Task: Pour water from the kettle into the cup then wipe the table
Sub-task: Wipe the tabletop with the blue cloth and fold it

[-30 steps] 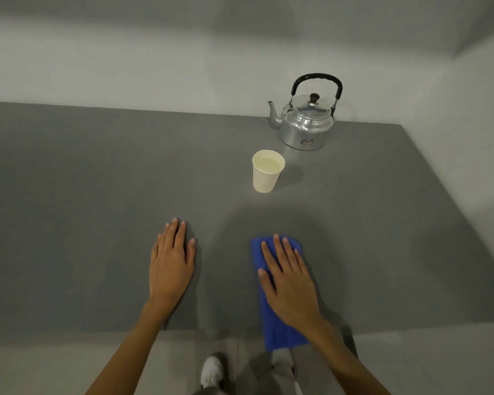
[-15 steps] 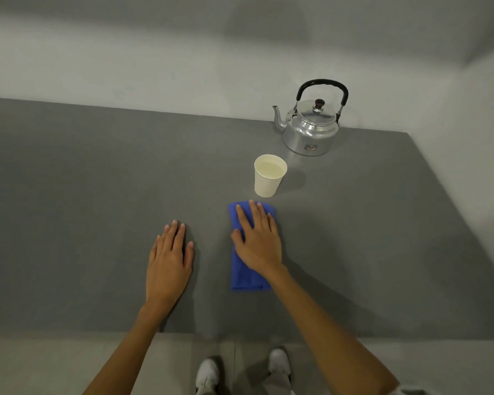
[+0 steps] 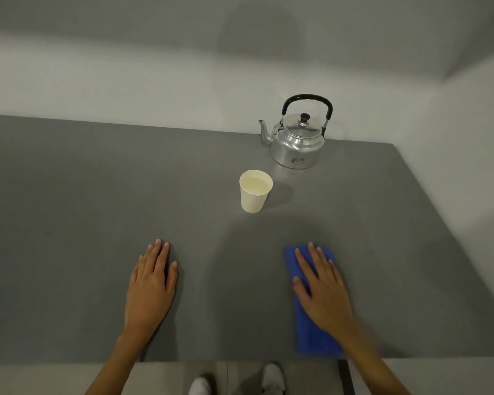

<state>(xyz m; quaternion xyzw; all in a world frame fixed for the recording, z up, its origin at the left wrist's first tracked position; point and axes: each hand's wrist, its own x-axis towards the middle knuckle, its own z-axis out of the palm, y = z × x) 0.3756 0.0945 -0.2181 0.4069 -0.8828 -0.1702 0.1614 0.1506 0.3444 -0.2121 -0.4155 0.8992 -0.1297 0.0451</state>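
Right hand (image 3: 322, 292) slid folded blue cloth (image 3: 315, 332) back to lower right, palm flat, gripping nothing — keep even pressure, clear of full paper cup (image 3: 254, 192); left hand (image 3: 151, 286) flat, empty.

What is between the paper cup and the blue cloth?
Nothing: in the head view only bare grey table separates the white paper cup from the blue folded cloth.

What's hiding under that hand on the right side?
A blue cloth lies flat under the right hand on the grey table. Its edges stick out around the fingers and wrist. The part beneath the palm is covered, so nothing can be seen there.
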